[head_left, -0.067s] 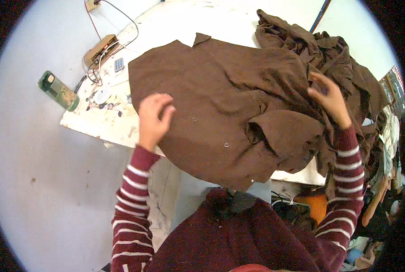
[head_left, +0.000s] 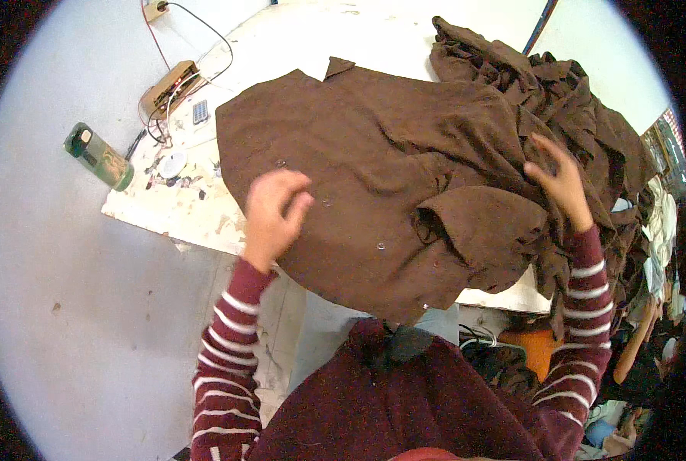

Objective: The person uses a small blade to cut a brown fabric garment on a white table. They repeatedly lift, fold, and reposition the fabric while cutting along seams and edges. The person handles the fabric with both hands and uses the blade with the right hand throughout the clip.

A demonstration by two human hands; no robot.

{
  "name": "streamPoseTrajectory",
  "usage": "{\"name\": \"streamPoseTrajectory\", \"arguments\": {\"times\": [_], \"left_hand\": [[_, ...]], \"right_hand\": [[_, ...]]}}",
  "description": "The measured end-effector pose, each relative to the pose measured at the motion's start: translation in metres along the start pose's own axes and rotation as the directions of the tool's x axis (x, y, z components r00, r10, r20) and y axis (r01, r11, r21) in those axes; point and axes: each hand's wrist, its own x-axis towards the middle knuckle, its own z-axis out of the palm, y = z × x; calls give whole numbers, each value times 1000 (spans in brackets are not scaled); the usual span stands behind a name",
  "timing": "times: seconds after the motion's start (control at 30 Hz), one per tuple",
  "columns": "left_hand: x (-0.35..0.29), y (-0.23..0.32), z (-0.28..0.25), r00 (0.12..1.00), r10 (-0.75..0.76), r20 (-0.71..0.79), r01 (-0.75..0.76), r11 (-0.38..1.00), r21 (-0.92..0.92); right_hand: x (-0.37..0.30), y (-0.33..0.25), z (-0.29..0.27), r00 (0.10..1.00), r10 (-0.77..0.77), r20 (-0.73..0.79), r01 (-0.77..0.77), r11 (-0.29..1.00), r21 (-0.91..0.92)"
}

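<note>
a brown shirt (head_left: 335,161) lies spread on the worktop (head_left: 154,217). the left hand (head_left: 275,215) is over its left side and the right hand (head_left: 562,180) near its right, each grip wide.

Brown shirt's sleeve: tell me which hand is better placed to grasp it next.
Right, most likely. The right hand is close beside the sleeve, open and apparently empty. The left hand looks empty too, but is farther off, over the left side of the brown shirt.
</note>
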Motion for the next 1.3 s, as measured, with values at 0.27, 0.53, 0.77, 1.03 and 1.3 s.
{"name": "streamPoseTrajectory", "arguments": {"times": [0.27, 0.53, 0.77, 1.03, 1.3], "left_hand": [[-22, 84, 33, 927, 218, 306, -132, 952, -277], [177, -78, 98, 943, -272, 194, 262, 962, 75], [231, -190, 181, 895, -442, 69, 381, 834, 399], [239, -300, 135, 732, -672, 114, 601, 557, -574], [259, -286, 77, 943, -220, -251, 287, 919, 271]], "right_hand": [[-100, 54, 73, 963, 186, -193, -146, 968, 205], [-104, 48, 93, 911, 213, -352, -120, 956, 268], [-108, 55, 92, 914, 268, -306, -174, 937, 302], [-112, 63, 95, 924, 272, -268, -180, 930, 320], [-114, 69, 99, 916, 276, -293, -186, 936, 300]]}}
